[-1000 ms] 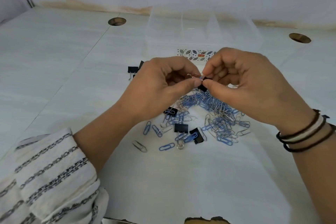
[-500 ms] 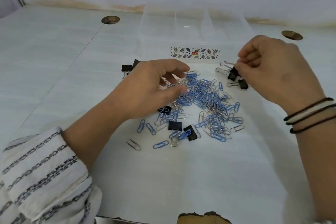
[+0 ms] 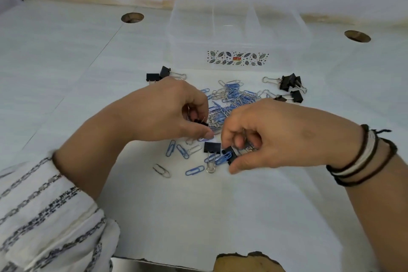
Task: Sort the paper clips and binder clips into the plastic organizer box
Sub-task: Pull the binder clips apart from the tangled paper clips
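A heap of blue and silver paper clips (image 3: pixel 235 95) lies in the middle of the table, with loose ones (image 3: pixel 182 151) nearer me. The clear plastic organizer box (image 3: pixel 238 35) stands behind the heap. My left hand (image 3: pixel 167 110) is over the heap's near edge, fingers pinched on a black binder clip (image 3: pixel 201 122). My right hand (image 3: pixel 278 137) has its thumb and fingers closed around another black binder clip (image 3: pixel 230 154) with a blue paper clip caught on it. A third binder clip (image 3: pixel 212 147) lies between my hands.
Two black binder clips (image 3: pixel 159 75) lie at the heap's left, several more (image 3: pixel 290 86) at its right. Two round holes (image 3: pixel 132 17) (image 3: pixel 357 36) pierce the white table. A torn notch (image 3: pixel 247 260) marks the near edge. A wall rises close behind the box.
My right hand left a binder clip in the group at the right and came back down to the near clips. My left hand dropped lower onto the heap and pinched a black clip.
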A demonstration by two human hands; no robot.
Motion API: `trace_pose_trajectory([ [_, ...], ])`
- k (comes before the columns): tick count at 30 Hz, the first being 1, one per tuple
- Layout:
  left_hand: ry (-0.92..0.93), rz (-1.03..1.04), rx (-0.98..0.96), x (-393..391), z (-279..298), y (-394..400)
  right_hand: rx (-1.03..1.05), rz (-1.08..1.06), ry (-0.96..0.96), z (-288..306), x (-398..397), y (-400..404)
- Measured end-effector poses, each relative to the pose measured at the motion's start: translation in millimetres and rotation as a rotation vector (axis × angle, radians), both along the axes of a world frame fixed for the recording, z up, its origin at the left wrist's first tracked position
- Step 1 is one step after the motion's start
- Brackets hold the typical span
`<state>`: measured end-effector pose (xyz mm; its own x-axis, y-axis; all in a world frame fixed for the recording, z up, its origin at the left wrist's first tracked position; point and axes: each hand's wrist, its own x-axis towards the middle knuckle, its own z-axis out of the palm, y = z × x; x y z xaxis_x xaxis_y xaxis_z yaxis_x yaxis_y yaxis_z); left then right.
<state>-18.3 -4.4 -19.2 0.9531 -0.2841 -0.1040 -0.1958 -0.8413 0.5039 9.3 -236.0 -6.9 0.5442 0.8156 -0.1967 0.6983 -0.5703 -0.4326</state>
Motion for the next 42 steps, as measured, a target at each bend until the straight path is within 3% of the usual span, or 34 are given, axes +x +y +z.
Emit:
trace_pose_trajectory([
  [3,-0.057,0.009,-0.066,-2,1,-1,0.008,0.022,-0.027,1,-1,-1],
  [8,-0.175,0.1,-0.356,-1,6,1,0.171,-0.079,-0.036,10,5,-11],
  [16,-0.137,-0.008,0.001,0,-6,-1,0.329,-0.161,-0.147,15,11,-15],
  [20,-0.139,-0.003,-0.034,1,-7,-3,0.309,-0.344,-0.301,15,24,-27],
  [24,-0.157,0.043,-0.156,2,-7,-1,0.118,-0.58,-0.318,15,43,-52],
  [26,-0.154,0.024,-0.098,2,-6,0,0.016,-0.618,-0.302,13,46,-55],
  [30,-0.164,0.011,0.06,3,-7,0,0.019,-0.512,-0.373,13,40,-43],
  [36,-0.164,0.053,0.049,4,-8,0,0.199,-0.194,-0.079,8,5,-3],
  [40,-0.187,0.128,-0.137,5,-7,0,0.23,-0.102,-0.12,-5,1,11],
  [42,-0.174,0.183,-0.334,5,-3,-1,0.307,-0.104,-0.089,-5,2,10],
])
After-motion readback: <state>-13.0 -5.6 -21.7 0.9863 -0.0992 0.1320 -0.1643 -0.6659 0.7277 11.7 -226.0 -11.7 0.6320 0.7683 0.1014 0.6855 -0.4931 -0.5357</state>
